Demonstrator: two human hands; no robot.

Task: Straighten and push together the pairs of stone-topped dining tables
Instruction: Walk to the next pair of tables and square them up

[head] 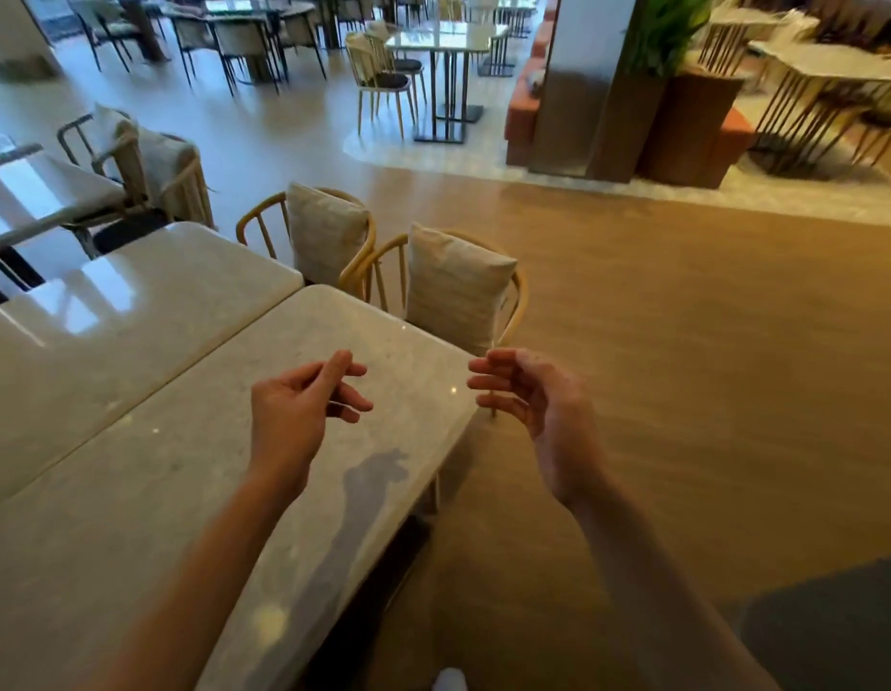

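Stone-topped tables stood as a pair just below and to the left of the person's hands: the near tabletop (pixel 194 471) ran under the left hand (pixel 304 406), and the far tabletop (pixel 109 321) lay beyond it, the two long edges meeting along a thin dark seam (pixel 204 361) that seemed to widen slightly toward the far corners. Neither hand had a grip on anything; the left hand hovered over the near stone with fingers loosely curled and apart, and the right hand (pixel 528 391) hung just off the near table's outer edge, fingers half-curled and spread, touching nothing. Two cushioned chairs (pixel 453 286) stood tucked at the end beyond the fingertips. By my judgement the step in hand was taking hold of the near table to close and square that seam. Doing it well would likely have meant setting both palms on the outer long edge nearest the right hand, spaced well apart, and pushing evenly toward the seam so the top did not swing. Stone tops are probably heavy, so a low, steady shove would suit better than a jerk, with fingers kept clear of the closing seam and an eye on the chairs.
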